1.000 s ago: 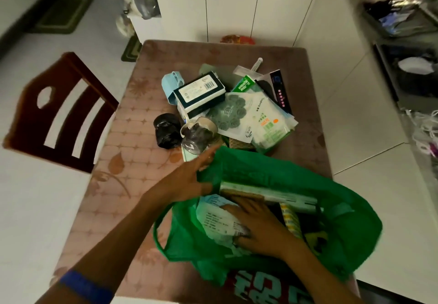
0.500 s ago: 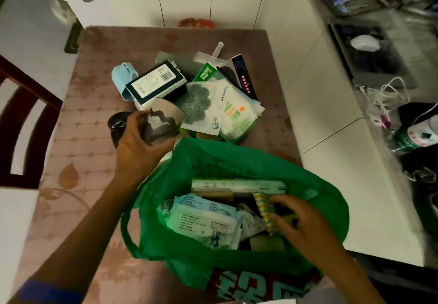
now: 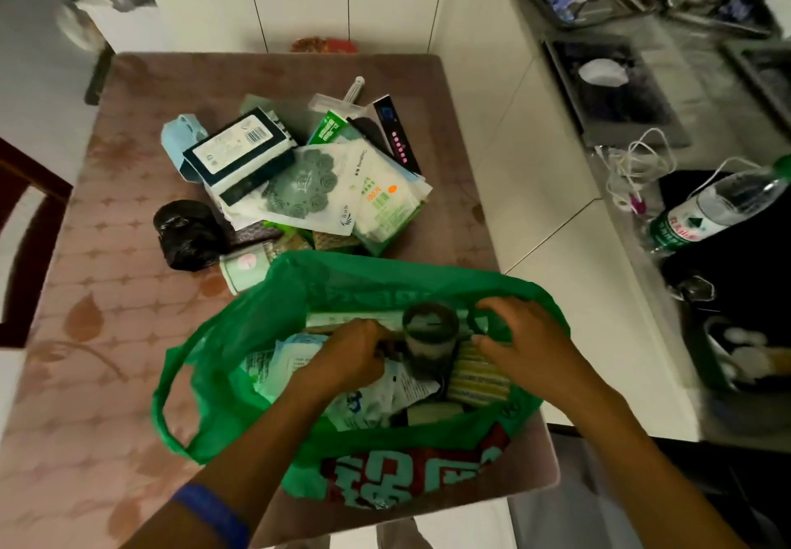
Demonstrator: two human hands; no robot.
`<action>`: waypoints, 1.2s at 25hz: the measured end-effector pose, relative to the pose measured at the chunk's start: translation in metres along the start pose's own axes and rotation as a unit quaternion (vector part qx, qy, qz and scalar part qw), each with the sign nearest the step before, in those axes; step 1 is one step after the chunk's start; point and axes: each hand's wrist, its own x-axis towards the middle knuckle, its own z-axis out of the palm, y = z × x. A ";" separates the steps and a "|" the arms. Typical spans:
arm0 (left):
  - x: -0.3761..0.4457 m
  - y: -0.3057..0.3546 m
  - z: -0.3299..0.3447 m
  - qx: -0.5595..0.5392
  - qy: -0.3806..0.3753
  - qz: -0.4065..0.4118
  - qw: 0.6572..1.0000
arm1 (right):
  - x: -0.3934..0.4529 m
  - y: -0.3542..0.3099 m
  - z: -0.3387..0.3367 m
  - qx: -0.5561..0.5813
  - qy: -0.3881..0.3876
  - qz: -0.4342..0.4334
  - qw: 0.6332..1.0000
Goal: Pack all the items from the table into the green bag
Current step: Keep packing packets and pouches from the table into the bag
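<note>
The green bag [image 3: 385, 276] stands open at the near edge of the table [image 3: 111, 334], with packets and boxes inside. A dark cup [image 3: 429, 336] stands upright in it. My left hand [image 3: 353, 353] is inside the bag, fingers curled against the cup's left side. At the far right rim, my right hand [image 3: 524, 336] pinches the bag. Behind the bag a pile lies on the table: a dark box [image 3: 239, 148], a white pouch [image 3: 308, 188], a cotton-pad pack [image 3: 385, 203], a black bundle [image 3: 188, 231], a blue mask [image 3: 182, 137] and a small pale pack [image 3: 242, 268].
A dark wooden chair [image 3: 25, 214] stands at the table's left. A steel counter on the right holds a plastic bottle [image 3: 719, 206], white cables [image 3: 637, 163] and trays. White cabinets are behind the table.
My left hand lifted the cup off the pile and carried it into the bag. My right hand left the packets inside and took hold of the bag's far right rim.
</note>
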 end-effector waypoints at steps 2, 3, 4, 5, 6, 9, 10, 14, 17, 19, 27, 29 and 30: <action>0.003 -0.005 0.008 0.038 0.037 -0.008 0.999 | -0.003 -0.001 0.009 0.026 -0.031 -0.015 0.999; 0.000 -0.004 0.010 0.027 0.045 -0.008 0.999 | -0.004 -0.002 0.015 0.037 -0.035 -0.027 0.998; -0.004 -0.002 0.011 0.012 0.053 -0.004 0.999 | -0.002 -0.003 0.022 0.038 -0.038 -0.038 0.998; -0.010 -0.001 0.010 0.001 0.066 0.007 0.998 | 0.002 -0.006 0.031 0.028 -0.042 -0.047 0.998; -0.015 -0.002 0.008 -0.005 0.077 0.017 0.997 | 0.009 -0.009 0.041 0.003 -0.048 -0.055 0.997; -0.036 -0.003 -0.009 -0.028 0.128 0.037 0.991 | 0.031 -0.018 0.072 -0.106 -0.068 -0.075 0.989; -0.042 -0.004 -0.018 -0.046 0.163 0.043 0.985 | 0.035 -0.021 0.079 -0.135 -0.084 -0.082 0.984; -0.052 -0.029 -0.078 -0.085 0.417 0.001 0.905 | 0.043 -0.024 0.076 -0.245 -0.139 -0.100 0.954; -0.022 -0.094 -0.117 -0.040 0.440 -0.143 0.885 | 0.041 -0.027 0.068 -0.274 -0.145 -0.078 0.947; 0.003 -0.136 -0.123 0.068 0.249 -0.239 0.936 | 0.034 -0.034 0.070 -0.226 -0.089 -0.068 0.968; 0.016 -0.161 -0.107 -0.005 0.213 -0.251 0.944 | 0.006 -0.034 0.068 -0.025 0.015 -0.080 0.996; -0.016 -0.140 -0.117 -0.084 0.298 -0.233 0.922 | 0.002 -0.028 0.055 0.027 0.033 -0.069 0.997; -0.035 -0.123 -0.120 -0.113 0.344 -0.198 0.911 | 0.000 -0.027 0.049 0.047 0.040 -0.068 0.996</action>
